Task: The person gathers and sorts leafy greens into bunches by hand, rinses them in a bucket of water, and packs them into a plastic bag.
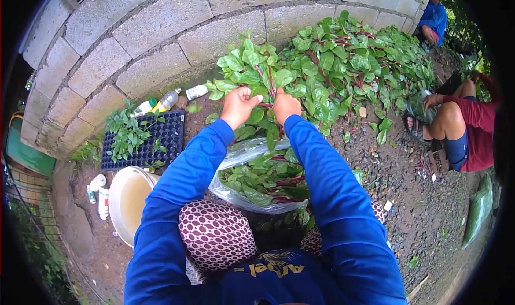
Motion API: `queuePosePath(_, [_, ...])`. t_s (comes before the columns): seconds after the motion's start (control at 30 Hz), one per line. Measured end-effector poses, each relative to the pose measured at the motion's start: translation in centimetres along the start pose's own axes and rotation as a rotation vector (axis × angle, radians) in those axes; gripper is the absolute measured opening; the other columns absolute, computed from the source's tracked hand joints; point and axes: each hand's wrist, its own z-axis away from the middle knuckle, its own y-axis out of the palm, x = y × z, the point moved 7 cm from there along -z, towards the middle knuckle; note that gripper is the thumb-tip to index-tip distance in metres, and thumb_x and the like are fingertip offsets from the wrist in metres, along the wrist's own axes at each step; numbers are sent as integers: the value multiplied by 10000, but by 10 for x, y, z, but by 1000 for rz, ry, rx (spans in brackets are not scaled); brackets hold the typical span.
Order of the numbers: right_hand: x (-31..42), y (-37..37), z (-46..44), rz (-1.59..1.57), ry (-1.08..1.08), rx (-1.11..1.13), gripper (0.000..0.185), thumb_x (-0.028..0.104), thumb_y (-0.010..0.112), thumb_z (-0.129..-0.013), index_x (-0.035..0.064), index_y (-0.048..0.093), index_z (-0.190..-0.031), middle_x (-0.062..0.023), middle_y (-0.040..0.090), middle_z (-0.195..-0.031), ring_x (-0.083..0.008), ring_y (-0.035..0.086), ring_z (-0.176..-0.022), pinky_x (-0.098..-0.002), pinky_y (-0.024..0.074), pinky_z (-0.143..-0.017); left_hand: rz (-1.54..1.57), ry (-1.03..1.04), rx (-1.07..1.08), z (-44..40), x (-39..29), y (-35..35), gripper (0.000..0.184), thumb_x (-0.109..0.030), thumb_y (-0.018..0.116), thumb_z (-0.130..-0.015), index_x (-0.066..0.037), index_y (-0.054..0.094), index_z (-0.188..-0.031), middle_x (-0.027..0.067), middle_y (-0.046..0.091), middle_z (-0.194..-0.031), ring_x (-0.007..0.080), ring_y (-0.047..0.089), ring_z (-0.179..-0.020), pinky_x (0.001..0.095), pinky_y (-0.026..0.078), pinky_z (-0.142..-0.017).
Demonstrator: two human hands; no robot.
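Observation:
Both my hands are over a leafy bunch of red-stemmed Malabar spinach (255, 64), held up in front of the block wall. My left hand (237, 106) is closed at the left side of the bunch, thumb pointing right, its fingertips partly hidden by leaves. Close beside it, my right hand (287, 106) is closed around red stems. Below my hands, a clear plastic bag (236, 202) lies open between my knees, with more cut Malabar spinach (263, 179) inside. A large heap of the same greens (348, 64) lies against the wall.
At left are a black seedling tray (174, 131) with seedlings, a white bucket (120, 198) of cloudy liquid and several bottles (169, 99). A person in a red top (480, 128) sits at right near a filled plastic bag (477, 211). Another person in blue (433, 21) sits farther back.

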Motion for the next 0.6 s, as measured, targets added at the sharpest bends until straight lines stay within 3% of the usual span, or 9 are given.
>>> queuePosePath(0.07, [-1, -1, 1, -23, 4, -4, 153, 107, 478, -792, 39, 510, -925, -195, 645, -782, -347, 641, -748, -441, 501, -671, 295, -69, -31, -4, 12, 4, 224, -95, 690, -779, -64, 498, -668, -55, 451, -606, 41, 371, -558, 237, 325, -489])
queuePosePath(0.1, [0, -4, 4, -15, 8, 22, 167, 98, 492, -780, 37, 502, -935, -196, 645, -791, -346, 641, -762, -434, 499, -684, 419, -153, -29, 2, 1, 5, 228, -69, 682, -778, -49, 488, -659, -44, 468, -616, 44, 389, -571, 227, 367, -519])
queuePosePath(0.2, [-25, 12, 4, 20, 37, 37, 202, 92, 505, -769, 38, 493, -964, -192, 646, -804, -341, 640, -784, -425, 498, -695, 85, 183, -202, -4, -35, -45, 235, -57, 685, -772, -54, 487, -646, -51, 451, -607, 33, 393, -572, 224, 360, -511])
queuePosePath(0.3, [-67, 37, 4, 51, 135, 137, 250, 127, 506, -797, 32, 487, -1027, -195, 642, -864, -343, 633, -817, -435, 496, -728, -95, 124, -227, -12, -27, -96, 267, -116, 748, -713, -27, 509, -633, -38, 470, -573, 51, 408, -552, 247, 361, -488])
queuePosePath(0.4, [-84, 38, 5, -80, 196, 155, 610, 319, 767, -628, 1, 480, -1062, -211, 630, -896, -375, 610, -861, -431, 496, -753, -389, -26, -170, 34, 2, -115, 266, -155, 788, -661, -6, 570, -695, -9, 539, -606, 74, 451, -561, 259, 400, -516])
queuePosePath(0.47, [-101, 68, -20, -253, 100, 130, 570, 277, 743, -673, -9, 471, -1083, -186, 640, -895, -333, 629, -845, -409, 506, -738, -218, -179, -236, 73, 56, -110, 314, -160, 798, -636, -4, 639, -857, 26, 620, -709, 101, 538, -641, 264, 466, -618])
queuePosePath(0.53, [-81, 64, -25, -780, 7, 172, 541, 246, 727, -696, -10, 465, -1094, -154, 647, -900, -269, 633, -828, -389, 503, -751, 66, -195, -101, 108, 108, -81, 502, -158, 796, -647, -7, 600, -1084, 72, 639, -905, 130, 590, -846, 273, 489, -773])
queuePosePath(0.57, [-69, 57, -25, -1036, -32, 198, 527, 231, 720, -707, -11, 462, -1099, -138, 651, -902, -236, 636, -820, -378, 501, -758, 220, -290, 3, 126, 119, -62, 476, -97, 759, -696, -13, 578, -1127, 66, 628, -984, 120, 573, -900, 266, 476, -819])
queuePosePath(0.6, [-59, 46, -26, -1067, -48, 217, 490, 223, 712, -717, -13, 488, -1083, -120, 651, -904, -208, 627, -810, -361, 492, -758, 336, -307, 70, 141, 121, -45, 444, -81, 736, -723, -20, 577, -1133, 57, 623, -971, 109, 570, -893, 257, 471, -828])
